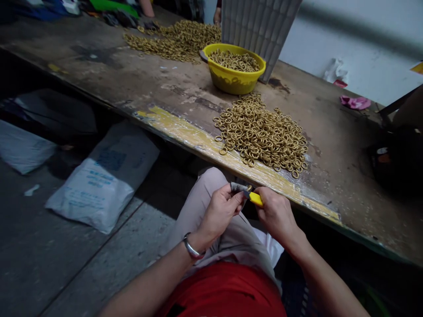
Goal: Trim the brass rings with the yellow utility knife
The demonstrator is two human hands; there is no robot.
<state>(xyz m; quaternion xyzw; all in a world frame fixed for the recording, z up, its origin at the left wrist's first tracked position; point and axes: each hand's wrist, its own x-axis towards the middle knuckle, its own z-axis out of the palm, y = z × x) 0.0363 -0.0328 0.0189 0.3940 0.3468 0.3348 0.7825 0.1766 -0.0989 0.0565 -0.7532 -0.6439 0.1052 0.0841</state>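
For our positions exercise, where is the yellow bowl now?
In the head view, the yellow bowl stands on the table, upper middle, slightly right of centre, between the near ring pile and the grey ribbed panel.

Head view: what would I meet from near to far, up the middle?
Red shirt, bare right hand gripping yellow-handled tool, heap of small gold-coloured rings, round yellow bowl, tall grey ribbed panel.

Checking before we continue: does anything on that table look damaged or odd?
Yes: the yellow tape along the near edge of the table looks worn and patchy. A crumpled pink item lies apart from the rings.
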